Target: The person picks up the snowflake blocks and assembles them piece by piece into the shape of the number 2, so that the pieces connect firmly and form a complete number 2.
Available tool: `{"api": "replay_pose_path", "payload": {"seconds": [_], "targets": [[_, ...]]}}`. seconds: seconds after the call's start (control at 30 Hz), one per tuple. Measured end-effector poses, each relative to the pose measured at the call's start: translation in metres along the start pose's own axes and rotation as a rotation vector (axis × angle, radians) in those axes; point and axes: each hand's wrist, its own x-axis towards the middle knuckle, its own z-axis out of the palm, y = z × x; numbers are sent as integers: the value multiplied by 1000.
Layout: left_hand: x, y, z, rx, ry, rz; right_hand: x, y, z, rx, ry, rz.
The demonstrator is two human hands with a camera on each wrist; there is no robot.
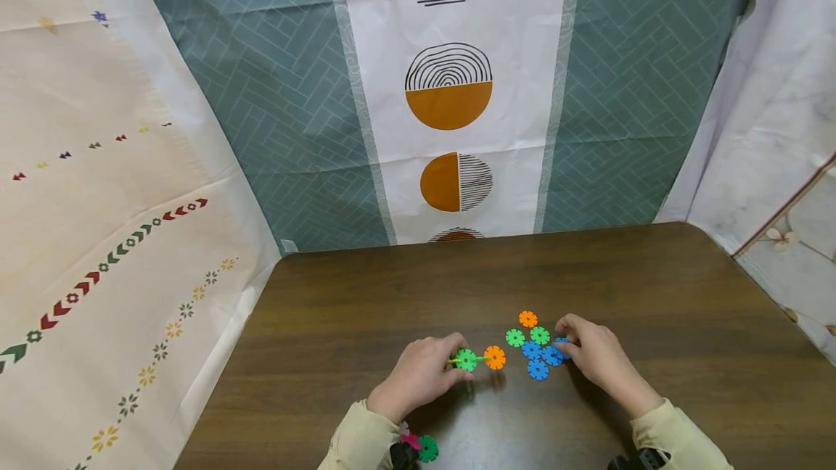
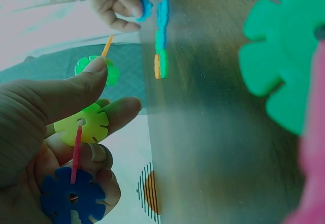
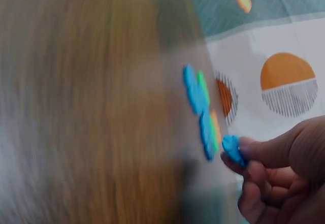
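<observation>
My left hand (image 1: 427,372) holds a chain of notched plastic discs, slotted into each other, above the table. A green disc (image 1: 466,360) and an orange disc (image 1: 494,357) stick out past the fingertips. In the left wrist view a yellow disc (image 2: 84,125), a pink disc (image 2: 76,155) seen edge-on and a dark blue disc (image 2: 71,196) lie against the fingers. With thumb and fingers my right hand (image 1: 597,357) pinches a blue disc (image 3: 232,149), at the right of a cluster of loose discs.
The cluster on the brown table (image 1: 326,325) has blue discs (image 1: 538,370), green discs (image 1: 515,338) and an orange one (image 1: 527,319). A dark green disc (image 1: 427,448) and a pink piece (image 1: 410,441) show beside the left wrist. Patterned cloths (image 1: 294,93) hang around the table.
</observation>
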Motion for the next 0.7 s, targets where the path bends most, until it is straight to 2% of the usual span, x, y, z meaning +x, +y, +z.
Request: {"api": "replay_pose_path", "payload": {"seconds": [0.1, 0.2, 0.3, 0.43, 0.53, 0.7], "targets": [[0, 0, 1, -2, 1, 1, -1, -8, 1, 97, -33, 1], [0, -1, 1, -6, 5, 4, -1, -12, 2, 144, -44, 14], [0, -1, 1, -14, 7, 8, 0, -12, 2, 111, -16, 17], [-1, -2, 1, -35, 0, 19, 1, -3, 2, 16, 35, 19], [-1, -2, 0, -43, -4, 29, 1, 2, 2, -25, 45, 25], [0, 0, -2, -4, 0, 59, 0, -3, 3, -83, 62, -6]]}}
